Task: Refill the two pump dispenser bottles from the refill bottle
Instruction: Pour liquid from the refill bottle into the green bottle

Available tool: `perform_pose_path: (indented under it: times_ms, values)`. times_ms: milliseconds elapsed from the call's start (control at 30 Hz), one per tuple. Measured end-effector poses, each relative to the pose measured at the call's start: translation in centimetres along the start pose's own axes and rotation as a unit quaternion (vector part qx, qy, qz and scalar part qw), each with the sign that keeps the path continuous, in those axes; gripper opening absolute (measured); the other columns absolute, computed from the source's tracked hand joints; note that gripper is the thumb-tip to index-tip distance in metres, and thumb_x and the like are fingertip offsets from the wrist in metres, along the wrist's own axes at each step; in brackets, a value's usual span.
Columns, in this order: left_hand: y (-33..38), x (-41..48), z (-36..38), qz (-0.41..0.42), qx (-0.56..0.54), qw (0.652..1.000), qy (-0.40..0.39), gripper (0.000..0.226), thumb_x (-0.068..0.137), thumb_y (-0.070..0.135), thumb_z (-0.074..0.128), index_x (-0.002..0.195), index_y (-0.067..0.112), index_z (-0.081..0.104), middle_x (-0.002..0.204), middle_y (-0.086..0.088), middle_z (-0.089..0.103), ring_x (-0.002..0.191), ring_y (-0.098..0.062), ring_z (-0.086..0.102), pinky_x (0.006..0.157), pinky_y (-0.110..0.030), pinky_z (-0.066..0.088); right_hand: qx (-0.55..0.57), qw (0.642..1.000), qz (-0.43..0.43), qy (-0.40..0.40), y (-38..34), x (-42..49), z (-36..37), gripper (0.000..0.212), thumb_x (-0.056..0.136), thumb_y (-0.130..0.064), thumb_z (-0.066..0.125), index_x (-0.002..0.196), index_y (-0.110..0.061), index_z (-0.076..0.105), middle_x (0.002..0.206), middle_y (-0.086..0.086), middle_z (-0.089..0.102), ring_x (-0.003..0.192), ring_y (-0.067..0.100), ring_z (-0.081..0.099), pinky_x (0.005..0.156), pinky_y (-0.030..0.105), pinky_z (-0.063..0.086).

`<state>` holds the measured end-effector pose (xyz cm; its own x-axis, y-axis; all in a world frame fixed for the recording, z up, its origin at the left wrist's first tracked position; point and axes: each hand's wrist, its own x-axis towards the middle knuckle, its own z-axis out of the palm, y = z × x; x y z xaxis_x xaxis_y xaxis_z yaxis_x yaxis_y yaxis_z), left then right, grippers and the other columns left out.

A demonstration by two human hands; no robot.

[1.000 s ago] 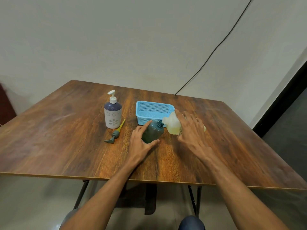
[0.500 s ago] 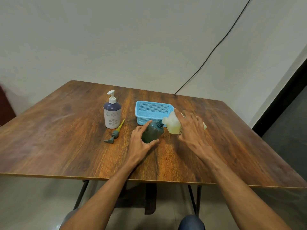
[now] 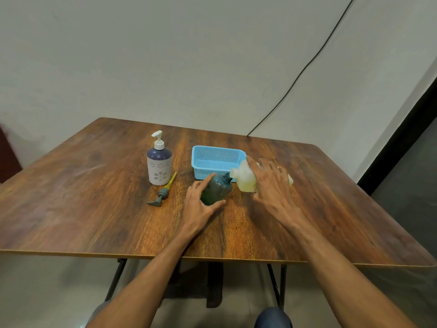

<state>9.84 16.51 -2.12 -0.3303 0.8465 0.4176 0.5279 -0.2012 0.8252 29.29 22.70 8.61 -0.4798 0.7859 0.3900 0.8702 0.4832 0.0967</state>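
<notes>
Head view: left hand [image 3: 200, 205] gripped the dark green plastic dispenser bottle [image 3: 217, 190] on the wooden table [image 3: 94, 197]; right hand [image 3: 272, 189] held the tipped pale-yellow refill bottle [image 3: 244, 181] at its neck; misalignment could spill.

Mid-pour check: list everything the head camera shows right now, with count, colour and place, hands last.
brown wooden table: 1, brown, fills mid-view
white-and-purple flowered pump dispenser bottle: 1, white and purple, upright left of the basket, pump fitted
grey pump head with yellow tube: 1, grey and yellow, lying beside that dispenser
light blue plastic mesh basket: 1, light blue, table centre, far side
dark green round bottle: 1, dark green, tilted, pump off, before the basket
translucent refill bottle: 1, yellowish liquid, tipped, mouth close to the green bottle's neck
black cable: 1, black, on the wall
left hand: 1, grips the green bottle
right hand: 1, holds the refill bottle
</notes>
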Motion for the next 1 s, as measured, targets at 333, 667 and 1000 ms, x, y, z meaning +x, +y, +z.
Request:
perform_pose_path:
  times_ms: [333,667,1000]
  values:
    - [0.25,-0.03,-0.01,0.006,-0.001,1.0,0.002,0.085,0.08,0.041,0.085,0.153,0.037,0.042,0.132,0.011,0.05,0.124,-0.012,0.048,0.104,-0.031,0.041,-0.014,1.0,0.0,-0.002,0.04,-0.02,-0.23,0.1,0.071,-0.023,0.085,0.156,-0.022,0.032,0.143,0.011,0.05,0.128,0.032,0.049,0.104,0.054,0.039]
    - [0.3,-0.07,-0.06,0.011,0.0,1.0,0.002,0.085,0.079,0.042,0.085,0.152,0.037,0.043,0.129,0.015,0.048,0.122,-0.01,0.047,0.102,-0.031,0.041,-0.028,1.0,-0.003,0.0,0.11,0.03,-0.19,0.101,0.069,-0.022,0.085,0.155,-0.022,0.033,0.14,0.011,0.052,0.125,0.033,0.051,0.102,0.055,0.04]
    - [0.26,-0.2,-0.23,0.012,-0.001,1.0,0.004,0.085,0.078,0.042,0.086,0.152,0.035,0.044,0.133,0.01,0.052,0.123,-0.012,0.049,0.106,-0.037,0.044,-0.04,0.999,-0.012,-0.013,0.01,0.06,-0.62,0.102,0.072,-0.023,0.084,0.157,-0.022,0.027,0.146,0.011,0.046,0.131,0.034,0.046,0.103,0.054,0.038]
